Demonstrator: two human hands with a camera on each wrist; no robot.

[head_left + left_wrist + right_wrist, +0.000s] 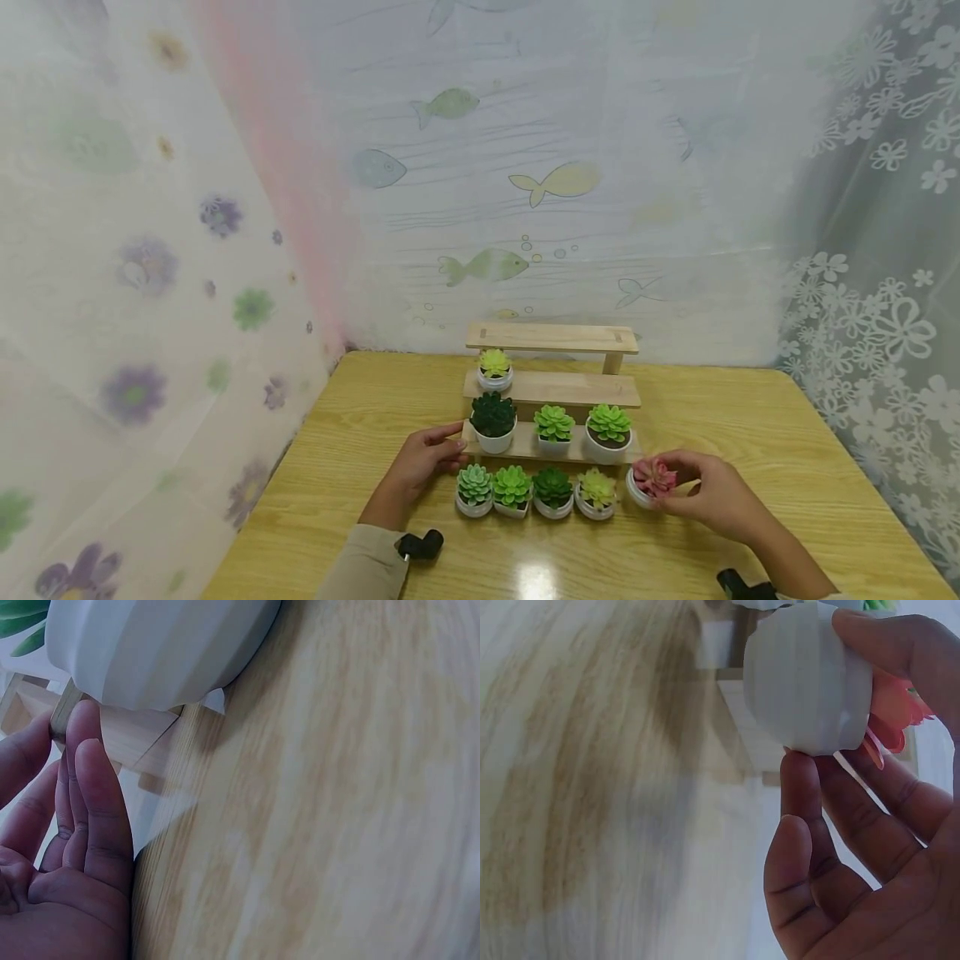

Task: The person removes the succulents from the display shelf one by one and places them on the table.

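Pink succulent (656,477): in white pot (637,493), tilted, right of front row | your right-hand grip (711,493): thumb and fingers hold pot, apparently securing it | your left-hand grip (422,463): pinches lowest step's (525,437) left end, seemingly steadying the stand (551,337) | surface (697,408): four potted succulents (553,492); steps: four more (555,423)

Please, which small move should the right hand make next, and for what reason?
Probably the right hand should raise the pink succulent toward the middle board, right of the yellow-green plant there: that stretch is bare, the lowest board carries three pots, and the left hand grips its end, perhaps steadying it.
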